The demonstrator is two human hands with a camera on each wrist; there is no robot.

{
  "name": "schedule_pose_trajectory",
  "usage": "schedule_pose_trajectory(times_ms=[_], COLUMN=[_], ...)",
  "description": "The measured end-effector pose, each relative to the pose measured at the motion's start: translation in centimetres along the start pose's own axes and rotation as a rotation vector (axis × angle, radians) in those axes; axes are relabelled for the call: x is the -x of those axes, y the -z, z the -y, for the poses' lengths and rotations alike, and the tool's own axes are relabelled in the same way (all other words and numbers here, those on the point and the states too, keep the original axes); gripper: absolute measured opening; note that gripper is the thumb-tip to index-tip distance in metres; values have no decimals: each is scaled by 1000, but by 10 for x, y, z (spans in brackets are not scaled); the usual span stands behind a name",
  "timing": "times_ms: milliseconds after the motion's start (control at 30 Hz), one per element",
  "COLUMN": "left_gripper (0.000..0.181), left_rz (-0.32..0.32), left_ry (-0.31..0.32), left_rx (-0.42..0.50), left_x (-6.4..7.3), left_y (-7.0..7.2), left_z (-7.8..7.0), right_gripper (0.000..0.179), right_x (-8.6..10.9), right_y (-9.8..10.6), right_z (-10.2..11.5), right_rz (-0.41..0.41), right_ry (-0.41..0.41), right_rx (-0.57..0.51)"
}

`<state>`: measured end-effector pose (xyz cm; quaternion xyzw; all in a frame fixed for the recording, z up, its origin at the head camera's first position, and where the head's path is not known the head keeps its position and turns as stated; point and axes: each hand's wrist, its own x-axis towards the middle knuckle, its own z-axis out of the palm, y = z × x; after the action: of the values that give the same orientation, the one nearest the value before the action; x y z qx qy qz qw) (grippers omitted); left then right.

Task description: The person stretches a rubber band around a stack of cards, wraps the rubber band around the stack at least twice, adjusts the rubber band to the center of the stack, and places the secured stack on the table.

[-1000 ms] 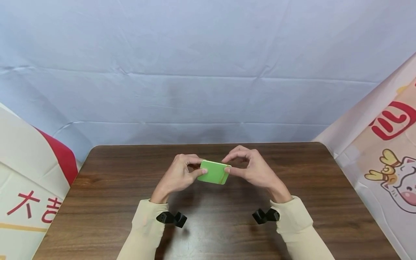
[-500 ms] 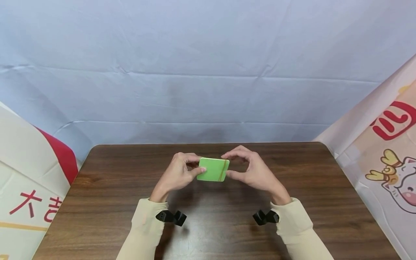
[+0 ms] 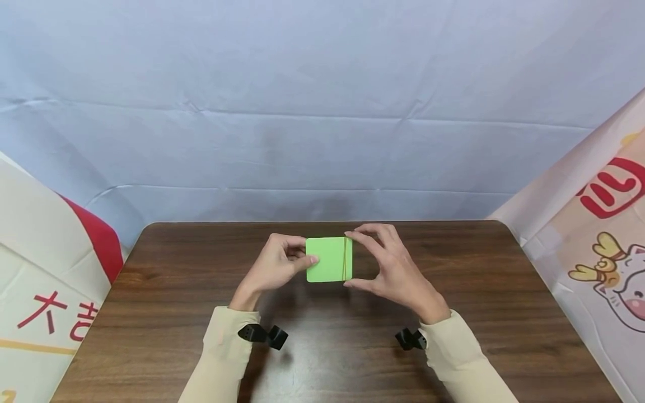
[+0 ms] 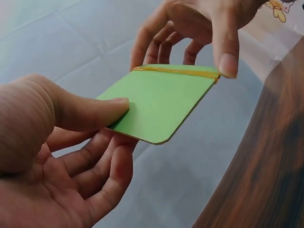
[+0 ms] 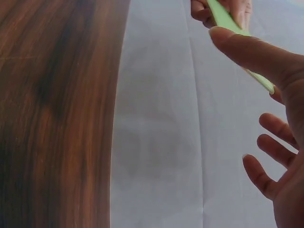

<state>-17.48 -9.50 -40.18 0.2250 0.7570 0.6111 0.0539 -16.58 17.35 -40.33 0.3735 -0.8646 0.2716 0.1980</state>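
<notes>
A thin green card (image 3: 326, 258) with rounded corners is held up above the table, its broad face toward the head camera. Near its right end a yellow-brown rubber band (image 3: 345, 258) is looped around it. My left hand (image 3: 278, 267) pinches the left end of the card, thumb on the face and fingers behind. My right hand (image 3: 395, 271) spans the card at the band, with the index fingertip at the top edge and the thumb tip at the bottom edge. In the left wrist view, the right thumb (image 4: 227, 52) meets the band's near end; its other fingers hang behind the card.
The dark wooden table (image 3: 327, 358) lies below both hands. A pale cloth (image 3: 322, 112) hangs behind its far edge. Printed cloths stand at the left (image 3: 40, 268) and right (image 3: 610, 240). Black wrist cameras (image 3: 264, 336) sit at both cuffs.
The card has tilted up, so its face shows more squarely. My right thumb has left the card's face, and the right thumb and index finger have spread to its bottom and top edges.
</notes>
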Motion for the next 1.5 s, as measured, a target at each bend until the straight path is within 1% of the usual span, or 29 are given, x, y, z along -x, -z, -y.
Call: schedule_pose_trajectory(times_ms=[100, 267, 367, 467, 567, 767, 867, 1033, 1100, 1200, 1300, 1500], left_gripper=[6, 10, 12, 14, 16, 19, 18, 17, 16, 16, 17, 20], left_rz=[13, 27, 29, 18, 11, 32, 21, -21, -37, -44, -35, -10], left_ry=[23, 60, 58, 57, 68, 73, 81, 123, 137, 140, 139, 127], left_rx=[45, 109, 131, 146, 165, 175, 179, 189, 187, 189, 197, 214], left_x=[0, 1, 1, 1, 1, 1, 1, 1, 2, 2, 1, -2], left_y=[1, 2, 1, 0, -1, -6, -7, -4, -2, -1, 0, -2], left_z=[1, 0, -2, -5, -7, -7, -7, -4, -3, -2, -2, -2], right_gripper=[98, 95, 95, 96, 98, 98, 103, 110, 106, 99, 96, 96], right_x=[1, 2, 1, 0, -2, -7, -8, -5, -4, -3, -4, -7], right_y=[-1, -1, -3, -5, -7, -14, -15, -11, -8, -6, -5, -7], right_z=[-1, 1, 2, 3, 5, 11, 12, 8, 5, 2, 2, 3], right_rz=[4, 14, 7, -8, -24, -9, -4, -20, -32, -41, -40, -22], right_ry=[11, 19, 22, 27, 39, 74, 65, 39, 36, 39, 42, 37], right_rx=[19, 11, -19, -43, -52, -27, -2, 16, 16, 13, 7, -35])
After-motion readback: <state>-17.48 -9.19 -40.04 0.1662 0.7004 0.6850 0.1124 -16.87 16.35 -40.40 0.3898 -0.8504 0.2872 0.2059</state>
